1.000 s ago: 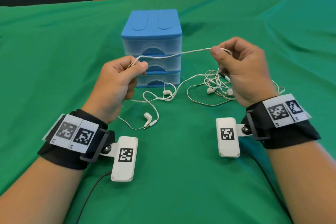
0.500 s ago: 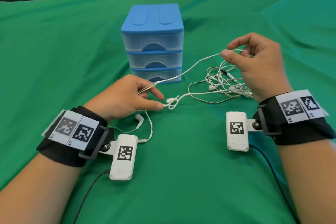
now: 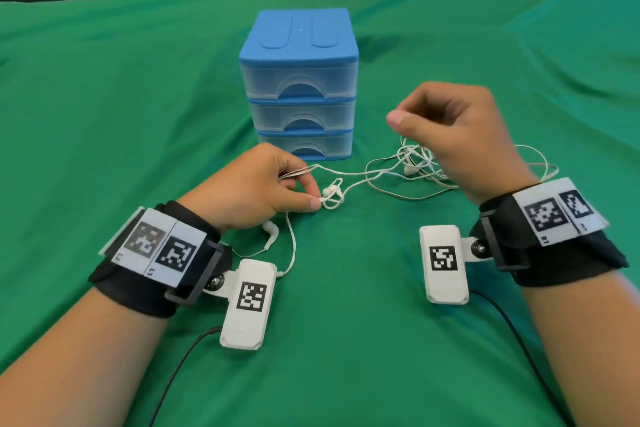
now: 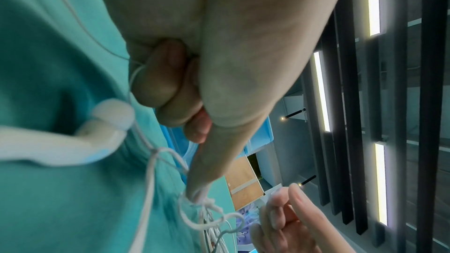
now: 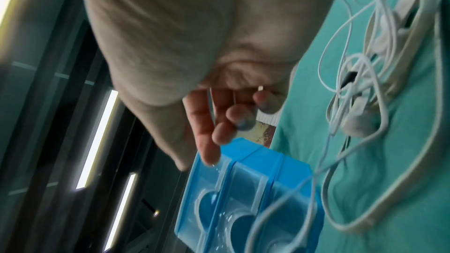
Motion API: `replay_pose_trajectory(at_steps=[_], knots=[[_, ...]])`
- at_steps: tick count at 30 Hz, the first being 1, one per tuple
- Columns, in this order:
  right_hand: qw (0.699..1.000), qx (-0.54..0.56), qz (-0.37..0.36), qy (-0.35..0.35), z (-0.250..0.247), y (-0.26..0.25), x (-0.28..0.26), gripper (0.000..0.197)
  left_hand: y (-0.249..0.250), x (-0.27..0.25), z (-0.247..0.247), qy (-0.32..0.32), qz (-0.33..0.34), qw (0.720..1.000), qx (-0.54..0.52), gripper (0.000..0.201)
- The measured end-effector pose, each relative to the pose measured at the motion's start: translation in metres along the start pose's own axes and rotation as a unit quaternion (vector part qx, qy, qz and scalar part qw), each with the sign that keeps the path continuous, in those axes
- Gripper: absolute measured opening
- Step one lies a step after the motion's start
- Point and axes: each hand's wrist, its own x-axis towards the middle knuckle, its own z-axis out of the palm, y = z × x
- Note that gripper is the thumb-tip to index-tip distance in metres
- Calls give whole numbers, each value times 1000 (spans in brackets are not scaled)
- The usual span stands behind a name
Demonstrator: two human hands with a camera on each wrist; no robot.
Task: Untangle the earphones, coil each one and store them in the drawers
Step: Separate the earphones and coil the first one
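White earphones lie on the green cloth in front of a blue three-drawer unit [image 3: 299, 87], all drawers closed. My left hand [image 3: 308, 196] rests on the cloth and pinches a cable strand in its curled fingers, with its thumb at a small knot [image 3: 332, 192] around an earbud. The left wrist view shows that knot [image 4: 202, 201] at the thumb tip and another earbud [image 4: 107, 120] beside the palm. My right hand [image 3: 415, 121] hovers above the main tangle [image 3: 415, 163], fingers [image 5: 231, 118] loosely curled and holding nothing. The tangle [image 5: 365, 84] lies just under it.
The green cloth [image 3: 346, 340] covers the whole table. A loose earbud [image 3: 272, 230] and a cable loop lie by my left wrist. Black leads run from both wrist cameras towards me. Wooden panels stand behind the table's far edge.
My left hand came down to the cloth with the cable and its thumb reached the knot. My right hand let go of the strand, which now lies slack on the cloth.
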Motion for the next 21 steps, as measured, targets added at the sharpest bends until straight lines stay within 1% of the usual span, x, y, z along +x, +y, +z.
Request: replay_pose_trajectory(at_steps=[2,4,6,9,12,14,16,18,21], knots=[[996,6,4,-94,7,-4,-2,26,3,-1,1,21,25,999,-22,12],[985,-12,28,-173,14,-5,-5,31,5,-1,2,41,50,997,-49,8],[977,-35,52,-204,20,-2,-5,33,7,0,4,54,66,993,-81,7],[973,-40,75,-217,22,2,-5,29,8,2,7,66,73,989,-114,7],[972,-27,67,-223,21,2,-5,22,9,4,9,78,77,985,-133,9],[976,-9,77,-205,21,3,-4,20,8,6,10,89,85,983,-138,12],[981,2,79,-176,21,5,-4,15,7,7,10,107,92,979,-145,7],[986,11,71,-148,23,5,-3,11,7,7,10,102,94,977,-164,5],[989,29,71,-124,24,5,-2,14,8,6,10,83,103,978,-162,7]])
